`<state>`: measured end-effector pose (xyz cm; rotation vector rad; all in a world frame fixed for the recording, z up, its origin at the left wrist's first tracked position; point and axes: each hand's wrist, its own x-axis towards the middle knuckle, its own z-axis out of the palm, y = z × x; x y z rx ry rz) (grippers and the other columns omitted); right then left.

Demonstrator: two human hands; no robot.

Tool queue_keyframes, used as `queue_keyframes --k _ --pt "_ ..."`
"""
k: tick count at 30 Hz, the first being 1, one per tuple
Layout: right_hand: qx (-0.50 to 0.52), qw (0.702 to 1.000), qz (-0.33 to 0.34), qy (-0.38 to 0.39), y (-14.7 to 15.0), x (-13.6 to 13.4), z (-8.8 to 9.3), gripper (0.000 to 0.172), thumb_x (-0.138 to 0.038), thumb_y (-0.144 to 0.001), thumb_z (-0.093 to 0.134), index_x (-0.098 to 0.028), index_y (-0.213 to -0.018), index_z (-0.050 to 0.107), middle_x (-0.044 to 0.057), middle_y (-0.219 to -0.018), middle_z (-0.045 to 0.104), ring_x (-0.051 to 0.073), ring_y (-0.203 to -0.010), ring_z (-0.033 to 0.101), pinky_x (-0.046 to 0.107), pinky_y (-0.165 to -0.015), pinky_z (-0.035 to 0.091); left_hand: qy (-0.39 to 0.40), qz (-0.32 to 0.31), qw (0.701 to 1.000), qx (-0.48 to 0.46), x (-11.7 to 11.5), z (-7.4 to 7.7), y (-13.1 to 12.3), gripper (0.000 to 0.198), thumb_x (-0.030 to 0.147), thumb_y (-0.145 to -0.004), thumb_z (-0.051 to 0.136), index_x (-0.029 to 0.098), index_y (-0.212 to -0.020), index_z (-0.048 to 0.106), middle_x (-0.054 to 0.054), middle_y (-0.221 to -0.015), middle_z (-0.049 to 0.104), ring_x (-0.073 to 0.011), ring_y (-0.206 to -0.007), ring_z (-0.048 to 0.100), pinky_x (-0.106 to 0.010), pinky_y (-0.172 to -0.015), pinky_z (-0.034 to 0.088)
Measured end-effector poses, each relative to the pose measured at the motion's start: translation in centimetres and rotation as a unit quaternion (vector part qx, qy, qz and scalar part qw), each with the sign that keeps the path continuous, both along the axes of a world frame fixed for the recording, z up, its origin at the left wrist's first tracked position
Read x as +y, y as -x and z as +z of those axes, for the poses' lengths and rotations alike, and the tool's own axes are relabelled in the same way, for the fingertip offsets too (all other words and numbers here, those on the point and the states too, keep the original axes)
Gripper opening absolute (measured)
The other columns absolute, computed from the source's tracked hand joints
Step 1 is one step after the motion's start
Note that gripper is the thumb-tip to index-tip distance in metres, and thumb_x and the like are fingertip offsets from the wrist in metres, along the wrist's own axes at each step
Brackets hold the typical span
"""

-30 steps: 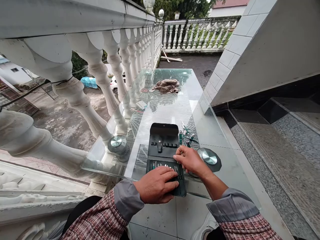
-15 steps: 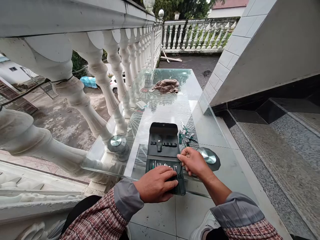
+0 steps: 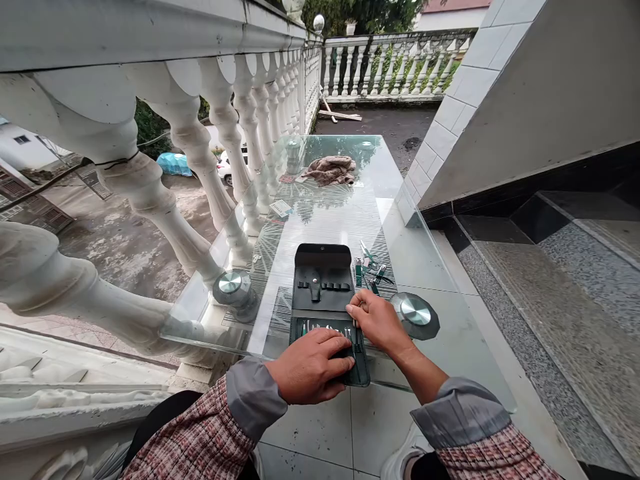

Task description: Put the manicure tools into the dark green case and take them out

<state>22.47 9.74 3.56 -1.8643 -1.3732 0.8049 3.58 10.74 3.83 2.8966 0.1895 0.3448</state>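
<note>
An unfolded black manicure case (image 3: 325, 277) lies on the glass table, its upper flap bearing several empty loops and a small snapped strap. Tips of several small metal grooming tools (image 3: 325, 329) poke out of the lower pocket. Across that pocket rests my left hand (image 3: 317, 365), palm down, with fingers stretched and a gap between thumb and forefinger. My right hand (image 3: 377, 321) is closed in a pinch on a slim tool (image 3: 356, 327) at the pocket's right side; most of the tool is hidden. Beyond it lies a loose cluster of green-handled scissors and nail clippers (image 3: 371, 267).
The glass table (image 3: 450, 313) has round metal-capped supports (image 3: 416, 309). A crumpled brown cloth (image 3: 330, 171) lies at its far end, with a small card (image 3: 281, 209) nearer the left edge. A white balustrade (image 3: 175, 167) runs along the left; stone steps (image 3: 545, 287) rise on the right.
The right hand has shifted slightly left, and the slim tool stands more upright against the pocket. The left hand stays on the case. The whole view has moved a little.
</note>
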Motion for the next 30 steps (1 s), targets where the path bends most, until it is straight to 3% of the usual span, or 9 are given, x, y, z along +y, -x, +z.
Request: queue_keyframes --k 4,7,11,14,17,21,26,30 --pt "0.072 0.994 0.074 -0.021 -0.6 -0.2 0.1 0.012 -0.033 -0.076 0.049 -0.022 -0.070 0.047 -0.006 -0.054 0.051 0.011 -0.050 0.047 0.024 -0.052 0.035 -0.004 0.002 1.000 0.001 0.0 0.1 0.0 0.032 0.029 -0.078 0.060 0.016 -0.107 0.055 -0.012 -0.115 0.052 -0.0253 -0.103 0.048 -0.038 -0.090 0.041" --pt "0.076 0.995 0.062 0.013 -0.6 -0.2 0.1 0.013 -0.032 -0.076 0.048 -0.022 -0.068 0.046 -0.006 -0.052 0.052 0.011 -0.047 0.046 0.023 -0.050 0.033 -0.011 0.000 1.000 0.001 0.0 0.1 0.0 0.032 0.030 -0.078 0.061 0.016 -0.106 0.055 -0.012 -0.114 0.052 -0.0252 -0.102 0.049 -0.038 -0.090 0.041" --pt "-0.101 0.995 0.014 0.013 0.3 -0.1 0.3 0.013 -0.025 -0.075 0.054 -0.021 -0.063 0.049 -0.002 -0.059 0.057 0.013 -0.057 0.051 0.024 -0.055 0.031 -0.005 -0.006 1.000 0.000 0.0 0.1 0.0 0.031 0.029 -0.078 0.060 0.015 -0.105 0.055 -0.012 -0.114 0.052 -0.0245 -0.103 0.049 -0.037 -0.090 0.041" --pt "-0.227 0.973 0.025 0.011 1.0 -0.2 0.5 0.010 -0.024 -0.078 0.054 -0.021 -0.069 0.052 0.000 -0.063 0.059 0.013 -0.058 0.051 0.026 -0.054 0.026 0.002 -0.009 1.000 0.003 0.1 0.0 0.0 0.030 0.029 -0.079 0.059 0.016 -0.105 0.055 -0.012 -0.114 0.052 -0.0246 -0.103 0.049 -0.037 -0.090 0.041" --pt "-0.277 0.959 0.055 0.005 0.8 -0.5 0.6 0.011 -0.026 -0.082 0.053 -0.021 -0.072 0.053 0.001 -0.063 0.059 0.014 -0.058 0.051 0.026 -0.054 0.024 0.006 -0.008 1.000 0.004 0.1 0.0 0.0 0.030 0.029 -0.079 0.059 0.017 -0.106 0.054 -0.012 -0.114 0.052 -0.0247 -0.103 0.049 -0.038 -0.090 0.041" --pt "-0.269 0.956 0.105 -0.057 -0.2 -1.0 -0.1 0.016 -0.026 -0.086 0.049 -0.020 -0.072 0.054 0.000 -0.072 0.060 0.013 -0.065 0.053 0.025 -0.059 0.030 0.004 -0.007 1.000 0.004 0.1 0.0 0.1 0.031 0.029 -0.079 0.059 0.016 -0.107 0.055 -0.012 -0.113 0.052 -0.0242 -0.102 0.049 -0.037 -0.090 0.041" --pt "-0.322 0.926 0.139 -0.140 -0.6 -2.1 -1.1 0.024 -0.028 -0.090 0.041 -0.019 -0.075 0.058 0.003 -0.076 0.056 0.014 -0.068 0.052 0.026 -0.061 0.034 0.001 -0.004 1.000 0.013 0.0 0.2 0.0 0.029 0.030 -0.079 0.060 0.016 -0.104 0.055 -0.012 -0.111 0.052 -0.0242 -0.100 0.049 -0.037 -0.088 0.041" --pt "-0.283 0.922 0.164 -0.206 -0.7 -3.2 -1.6 0.025 -0.025 -0.091 0.038 -0.019 -0.085 0.062 0.005 -0.079 0.055 0.016 -0.075 0.053 0.027 -0.066 0.040 -0.004 -0.003 1.000 0.022 0.0 0.2 0.0 0.029 0.032 -0.080 0.060 0.018 -0.104 0.055 -0.012 -0.109 0.053 -0.0248 -0.100 0.049 -0.038 -0.086 0.042"
